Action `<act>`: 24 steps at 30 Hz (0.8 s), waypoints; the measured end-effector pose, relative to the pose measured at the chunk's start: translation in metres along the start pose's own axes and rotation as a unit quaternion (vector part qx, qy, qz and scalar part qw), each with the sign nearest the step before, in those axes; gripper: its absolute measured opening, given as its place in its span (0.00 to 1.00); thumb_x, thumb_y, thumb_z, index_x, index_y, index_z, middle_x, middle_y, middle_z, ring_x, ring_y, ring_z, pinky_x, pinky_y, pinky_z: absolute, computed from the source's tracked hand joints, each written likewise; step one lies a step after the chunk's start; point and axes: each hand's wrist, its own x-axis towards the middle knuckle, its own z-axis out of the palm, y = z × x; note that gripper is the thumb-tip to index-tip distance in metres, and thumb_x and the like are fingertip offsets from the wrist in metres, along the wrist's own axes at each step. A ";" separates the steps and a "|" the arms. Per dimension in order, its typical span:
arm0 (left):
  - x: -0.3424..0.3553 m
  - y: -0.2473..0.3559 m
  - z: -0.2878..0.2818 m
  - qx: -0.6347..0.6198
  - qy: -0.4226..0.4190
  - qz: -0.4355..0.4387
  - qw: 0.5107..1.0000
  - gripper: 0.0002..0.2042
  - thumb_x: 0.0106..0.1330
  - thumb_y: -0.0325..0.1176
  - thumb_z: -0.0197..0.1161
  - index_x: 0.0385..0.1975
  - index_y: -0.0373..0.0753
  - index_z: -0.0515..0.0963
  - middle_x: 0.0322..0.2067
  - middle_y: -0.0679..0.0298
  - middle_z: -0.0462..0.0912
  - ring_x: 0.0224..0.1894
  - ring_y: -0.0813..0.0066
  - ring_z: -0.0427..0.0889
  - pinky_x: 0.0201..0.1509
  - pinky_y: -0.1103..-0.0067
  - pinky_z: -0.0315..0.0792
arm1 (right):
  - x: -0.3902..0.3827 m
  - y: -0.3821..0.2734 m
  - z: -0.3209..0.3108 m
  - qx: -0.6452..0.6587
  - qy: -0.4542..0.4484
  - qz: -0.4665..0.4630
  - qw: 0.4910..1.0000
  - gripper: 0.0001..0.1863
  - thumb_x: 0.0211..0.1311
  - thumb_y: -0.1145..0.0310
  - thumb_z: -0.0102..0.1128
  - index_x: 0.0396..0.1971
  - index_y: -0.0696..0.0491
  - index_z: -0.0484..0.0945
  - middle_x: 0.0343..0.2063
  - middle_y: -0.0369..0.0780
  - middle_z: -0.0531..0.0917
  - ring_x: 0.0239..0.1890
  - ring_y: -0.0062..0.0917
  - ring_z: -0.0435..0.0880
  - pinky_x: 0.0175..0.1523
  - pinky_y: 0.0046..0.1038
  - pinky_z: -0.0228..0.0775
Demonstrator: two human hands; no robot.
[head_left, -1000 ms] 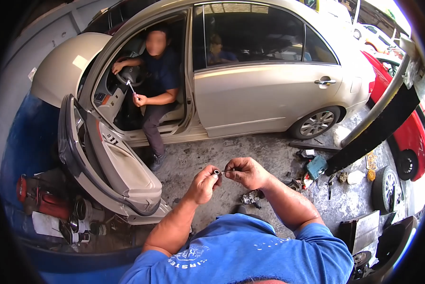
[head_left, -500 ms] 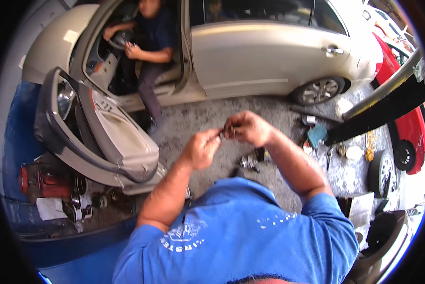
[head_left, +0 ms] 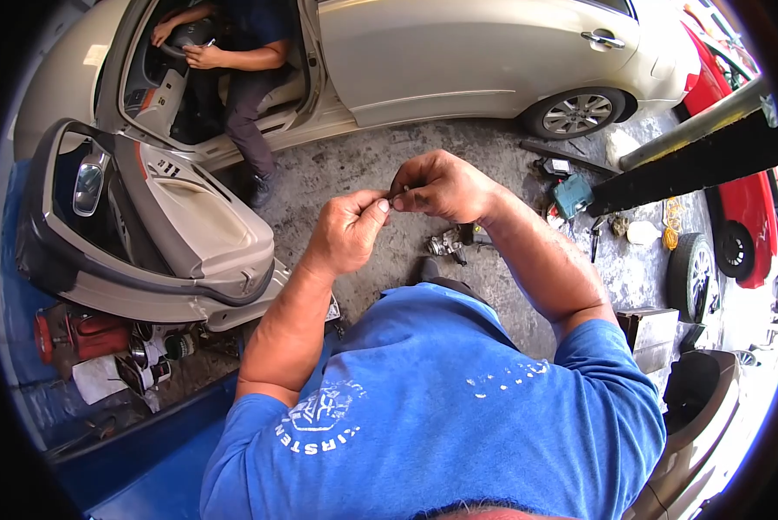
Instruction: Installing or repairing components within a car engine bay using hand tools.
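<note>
Far left, red equipment (head_left: 97, 336) lies near a dark round tin (head_left: 179, 346), contents unclear, beside an open car door (head_left: 207, 217). The left hand (head_left: 347, 232) has its grip pinched closed on a small piece (head_left: 394, 199), mostly hidden; the right hand (head_left: 443, 187) meets it, thumb and fingers pressed together. Rightward on the floor: a metal part (head_left: 446, 244), a teal case (head_left: 573, 196), a box (head_left: 652, 329), insides hidden.
</note>
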 end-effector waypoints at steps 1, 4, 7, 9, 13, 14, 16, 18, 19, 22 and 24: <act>0.000 -0.001 0.001 -0.015 0.011 -0.014 1.000 0.12 0.70 0.34 0.55 0.42 0.32 0.81 0.25 0.68 0.80 0.27 0.85 0.72 0.31 0.85 0.68 | -0.002 0.001 -0.001 0.025 0.003 0.002 1.000 0.10 0.58 0.70 0.62 0.37 0.59 0.82 0.27 0.37 0.83 0.32 0.19 0.78 0.39 0.25 0.72; 0.001 0.000 0.002 -0.017 0.012 -0.011 1.000 0.13 0.70 0.35 0.56 0.43 0.33 0.81 0.26 0.67 0.81 0.27 0.84 0.73 0.31 0.85 0.69 | -0.009 0.016 -0.006 0.123 0.023 -0.010 0.992 0.10 0.62 0.73 0.56 0.40 0.60 0.80 0.24 0.34 0.79 0.28 0.15 0.75 0.33 0.19 0.68; 0.002 -0.004 0.004 -0.035 0.020 -0.026 0.999 0.13 0.70 0.36 0.56 0.43 0.33 0.81 0.26 0.66 0.81 0.27 0.84 0.74 0.31 0.85 0.69 | -0.015 0.021 -0.002 0.123 0.054 -0.094 0.987 0.12 0.64 0.76 0.51 0.45 0.61 0.78 0.25 0.35 0.79 0.28 0.16 0.75 0.33 0.21 0.70; 0.003 -0.005 0.004 -0.031 0.013 -0.028 0.999 0.13 0.70 0.36 0.56 0.43 0.33 0.81 0.26 0.66 0.81 0.27 0.84 0.74 0.31 0.85 0.69 | -0.021 0.020 0.005 0.137 0.069 -0.090 0.984 0.11 0.64 0.77 0.50 0.43 0.61 0.78 0.28 0.36 0.80 0.30 0.17 0.76 0.35 0.22 0.71; 0.004 -0.002 0.006 -0.017 0.004 -0.028 0.999 0.14 0.70 0.36 0.56 0.44 0.33 0.81 0.26 0.66 0.82 0.28 0.84 0.76 0.32 0.85 0.69 | -0.021 0.026 0.011 0.080 0.122 -0.203 0.968 0.09 0.58 0.80 0.54 0.39 0.60 0.76 0.30 0.35 0.80 0.31 0.17 0.77 0.38 0.22 0.73; 0.004 -0.002 0.007 -0.016 0.002 -0.028 0.999 0.14 0.70 0.36 0.56 0.44 0.33 0.81 0.26 0.66 0.82 0.28 0.84 0.76 0.32 0.85 0.69 | -0.020 0.029 0.011 0.011 0.149 -0.235 0.960 0.09 0.57 0.80 0.56 0.39 0.60 0.75 0.29 0.35 0.79 0.32 0.17 0.77 0.39 0.22 0.72; 0.004 -0.003 0.008 -0.025 0.001 -0.027 0.999 0.14 0.70 0.36 0.56 0.44 0.33 0.81 0.26 0.66 0.82 0.28 0.84 0.77 0.32 0.85 0.69 | -0.022 0.029 0.013 -0.058 0.173 -0.265 0.947 0.10 0.57 0.80 0.57 0.40 0.60 0.74 0.29 0.35 0.79 0.33 0.17 0.76 0.40 0.22 0.72; 0.003 -0.005 0.007 -0.021 -0.003 -0.025 0.999 0.14 0.70 0.36 0.56 0.44 0.33 0.81 0.26 0.66 0.82 0.29 0.84 0.77 0.32 0.85 0.69 | -0.028 0.026 0.017 0.088 0.128 -0.150 0.976 0.11 0.58 0.79 0.58 0.41 0.59 0.73 0.27 0.34 0.78 0.30 0.17 0.75 0.36 0.22 0.71; 0.003 -0.005 0.007 -0.017 -0.007 -0.023 1.000 0.13 0.70 0.35 0.55 0.44 0.33 0.81 0.27 0.66 0.82 0.29 0.84 0.77 0.32 0.85 0.69 | -0.028 0.026 0.018 0.089 0.129 -0.151 0.976 0.11 0.58 0.79 0.58 0.41 0.59 0.73 0.27 0.34 0.78 0.30 0.17 0.75 0.36 0.22 0.71; 0.001 -0.004 0.010 -0.031 -0.002 -0.026 0.999 0.13 0.70 0.35 0.55 0.44 0.33 0.81 0.27 0.66 0.82 0.29 0.84 0.77 0.32 0.85 0.69 | -0.026 0.032 0.018 0.179 0.111 -0.155 0.965 0.06 0.63 0.73 0.58 0.38 0.58 0.74 0.26 0.33 0.75 0.27 0.14 0.73 0.31 0.18 0.65; -0.001 -0.004 0.011 -0.027 0.002 -0.020 0.999 0.13 0.70 0.35 0.55 0.44 0.34 0.81 0.27 0.67 0.81 0.29 0.84 0.76 0.32 0.85 0.69 | -0.025 0.037 0.015 0.242 0.108 -0.119 0.957 0.05 0.64 0.73 0.56 0.37 0.57 0.74 0.24 0.34 0.75 0.23 0.14 0.71 0.27 0.18 0.63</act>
